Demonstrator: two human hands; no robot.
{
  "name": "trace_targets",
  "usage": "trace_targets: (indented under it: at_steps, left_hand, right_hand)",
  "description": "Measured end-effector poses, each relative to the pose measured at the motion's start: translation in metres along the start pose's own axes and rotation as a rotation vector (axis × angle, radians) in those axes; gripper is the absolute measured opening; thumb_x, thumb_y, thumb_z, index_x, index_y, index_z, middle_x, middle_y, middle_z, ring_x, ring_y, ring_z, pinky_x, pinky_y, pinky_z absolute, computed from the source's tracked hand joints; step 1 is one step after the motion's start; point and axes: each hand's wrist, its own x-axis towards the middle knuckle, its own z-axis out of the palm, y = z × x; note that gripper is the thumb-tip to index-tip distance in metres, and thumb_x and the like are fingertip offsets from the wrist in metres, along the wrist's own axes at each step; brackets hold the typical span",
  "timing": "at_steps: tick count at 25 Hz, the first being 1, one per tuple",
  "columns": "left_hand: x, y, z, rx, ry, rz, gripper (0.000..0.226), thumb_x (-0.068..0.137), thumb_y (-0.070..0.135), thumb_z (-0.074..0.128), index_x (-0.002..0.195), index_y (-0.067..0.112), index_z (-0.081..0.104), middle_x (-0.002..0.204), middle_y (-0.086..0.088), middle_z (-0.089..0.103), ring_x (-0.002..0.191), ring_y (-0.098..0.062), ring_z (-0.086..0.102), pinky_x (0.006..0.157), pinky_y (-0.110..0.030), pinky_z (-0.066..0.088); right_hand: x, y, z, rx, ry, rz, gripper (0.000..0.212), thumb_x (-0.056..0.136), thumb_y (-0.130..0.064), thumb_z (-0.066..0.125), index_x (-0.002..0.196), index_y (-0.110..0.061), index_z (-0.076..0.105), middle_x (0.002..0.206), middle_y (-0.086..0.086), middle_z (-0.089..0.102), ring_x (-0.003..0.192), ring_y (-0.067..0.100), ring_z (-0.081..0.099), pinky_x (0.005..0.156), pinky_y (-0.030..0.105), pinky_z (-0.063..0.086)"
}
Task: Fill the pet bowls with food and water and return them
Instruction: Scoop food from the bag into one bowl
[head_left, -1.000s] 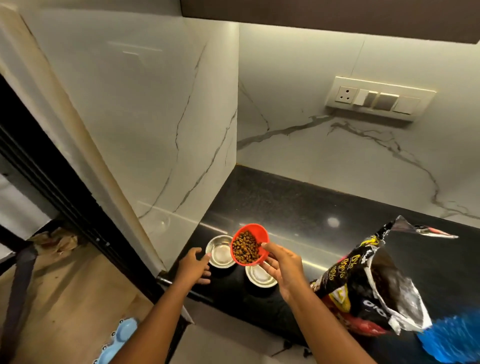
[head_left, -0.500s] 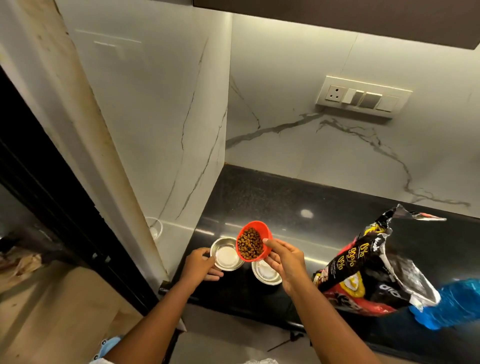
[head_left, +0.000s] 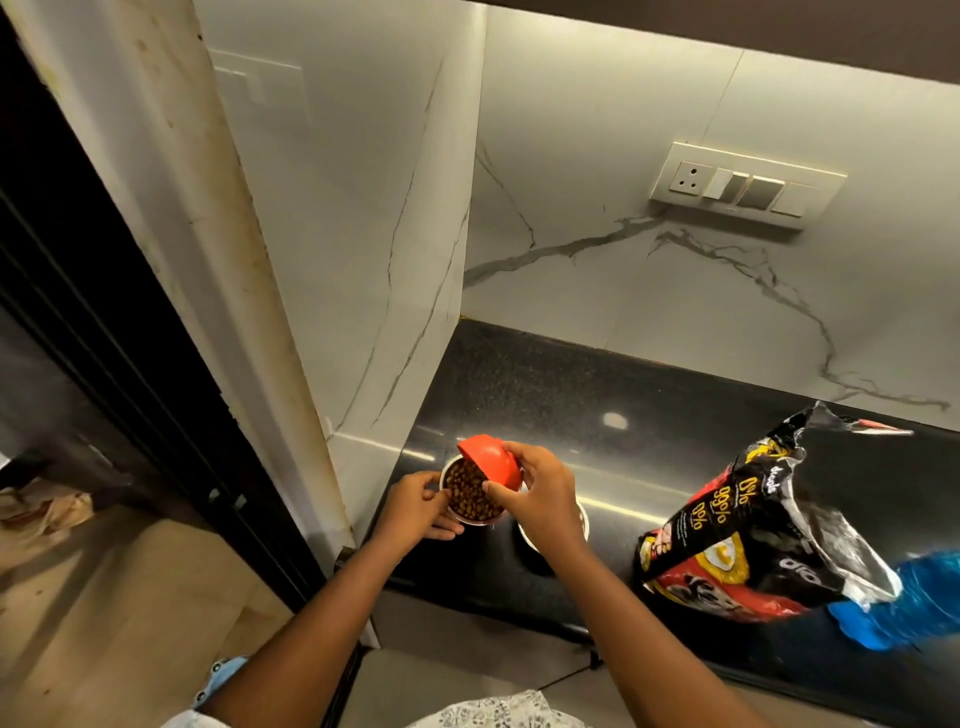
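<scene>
A: Where is the food bowl?

B: The steel bowl (head_left: 470, 498) sits on the black counter (head_left: 623, 395) at its left end, close against the marble side wall (head_left: 363, 260), roughly at 7 o'clock from the bright light spot on the stone. It is round and shiny, and brown kibble (head_left: 467, 493) covers its inside.

A: And the hands?

B: The left hand (head_left: 415, 512) curls round the bowl's near-left rim, thumb on the edge. The right hand (head_left: 540, 499) grips a red scoop cup (head_left: 491, 460), tipped mouth-down over the bowl, its rim just above the kibble.

A: The other bowl?

B: A second steel bowl (head_left: 583, 522) lies just at 3 o'clock of the first, mostly hidden under the right wrist; I cannot tell what it holds.

A: Anything else on the counter?

B: At 3 o'clock, well apart, an open black-and-red pet food bag (head_left: 753, 530) leans with its silver lining showing. A blue plastic bottle (head_left: 904, 597) lies touching its right side.
</scene>
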Motion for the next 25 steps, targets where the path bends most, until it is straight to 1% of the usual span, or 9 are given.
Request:
trace_targets:
  at_steps: [4, 7, 9, 11, 13, 17, 20, 22, 25]
  left_hand:
    - [0.003, -0.003, -0.004, 0.0, -0.009, -0.007, 0.024, 0.101, 0.005, 0.049, 0.124, 0.008, 0.056, 0.089, -0.027, 0.073, 0.062, -0.025, 0.075, 0.056, -0.032, 0.063]
    - [0.006, -0.007, -0.005, -0.005, -0.012, -0.014, 0.026, 0.1, 0.004, 0.049, 0.126, 0.006, 0.056, 0.086, -0.024, 0.073, 0.063, -0.025, 0.075, 0.057, -0.033, 0.063]
    - [0.006, -0.009, -0.004, -0.003, -0.009, -0.014, 0.026, 0.1, 0.004, 0.049, 0.126, 0.006, 0.056, 0.085, -0.023, 0.073, 0.062, -0.024, 0.075, 0.057, -0.033, 0.063]
    - [0.006, -0.011, -0.004, 0.002, -0.001, -0.026, 0.027, 0.1, 0.004, 0.049, 0.126, 0.006, 0.056, 0.088, -0.024, 0.073, 0.062, -0.024, 0.075, 0.057, -0.033, 0.063]
    - [0.008, -0.016, -0.002, 0.004, 0.013, -0.046, 0.027, 0.1, 0.005, 0.051, 0.127, 0.004, 0.055, 0.092, -0.026, 0.073, 0.065, -0.027, 0.076, 0.058, -0.034, 0.063]
    - [0.012, -0.021, 0.002, 0.0, 0.02, -0.086, 0.027, 0.1, 0.005, 0.05, 0.127, 0.003, 0.052, 0.095, -0.027, 0.072, 0.068, -0.03, 0.076, 0.06, -0.036, 0.064]
    - [0.014, -0.023, 0.007, -0.009, 0.026, -0.137, 0.024, 0.1, 0.003, 0.049, 0.124, 0.001, 0.052, 0.092, -0.026, 0.071, 0.06, -0.025, 0.075, 0.057, -0.035, 0.063]
    - [0.014, -0.025, 0.009, 0.0, 0.048, -0.167, 0.024, 0.1, 0.003, 0.048, 0.124, 0.0, 0.052, 0.091, -0.026, 0.071, 0.057, -0.023, 0.074, 0.055, -0.034, 0.062]
    - [0.014, -0.027, 0.01, 0.084, 0.066, -0.194, 0.032, 0.099, 0.012, 0.054, 0.131, 0.005, 0.05, 0.09, -0.022, 0.073, 0.059, -0.024, 0.074, 0.059, -0.039, 0.063]
  right_hand:
    - [0.003, -0.003, -0.005, -0.073, -0.011, -0.079, 0.06, 0.071, -0.023, 0.09, 0.127, -0.017, 0.068, 0.118, 0.0, 0.069, 0.106, 0.017, 0.065, 0.092, 0.036, 0.055]
    - [0.004, 0.0, -0.009, -0.024, 0.029, -0.059, 0.061, 0.07, -0.028, 0.089, 0.127, -0.019, 0.068, 0.118, -0.002, 0.069, 0.106, 0.015, 0.067, 0.092, 0.04, 0.058]
    - [0.003, 0.004, -0.013, 0.088, 0.068, -0.008, 0.059, 0.072, -0.026, 0.09, 0.126, -0.019, 0.068, 0.119, -0.002, 0.069, 0.108, 0.013, 0.068, 0.094, 0.036, 0.059]
    - [0.004, 0.003, -0.02, 0.232, 0.09, 0.067, 0.057, 0.074, -0.017, 0.091, 0.126, -0.016, 0.069, 0.12, 0.002, 0.071, 0.109, 0.013, 0.07, 0.096, 0.032, 0.059]
    - [0.005, 0.006, -0.025, 0.363, 0.107, 0.151, 0.053, 0.074, -0.014, 0.091, 0.123, -0.017, 0.07, 0.119, 0.004, 0.073, 0.108, 0.015, 0.071, 0.094, 0.032, 0.06]
    - [0.001, 0.015, -0.029, 0.492, 0.149, 0.275, 0.052, 0.074, -0.017, 0.092, 0.121, -0.014, 0.071, 0.115, 0.004, 0.076, 0.105, 0.018, 0.074, 0.089, 0.036, 0.063]
    - [-0.003, 0.022, -0.032, 0.541, 0.171, 0.321, 0.049, 0.074, -0.011, 0.09, 0.119, -0.008, 0.071, 0.109, 0.005, 0.076, 0.101, 0.018, 0.074, 0.078, 0.027, 0.063]
    - [-0.006, 0.025, -0.032, 0.569, 0.179, 0.341, 0.046, 0.074, -0.008, 0.09, 0.116, -0.009, 0.072, 0.106, 0.004, 0.076, 0.096, 0.014, 0.073, 0.071, 0.021, 0.061]
    - [-0.011, 0.029, -0.029, 0.581, 0.191, 0.373, 0.044, 0.074, -0.008, 0.089, 0.114, -0.009, 0.073, 0.102, 0.003, 0.077, 0.086, 0.005, 0.074, 0.066, 0.017, 0.058]
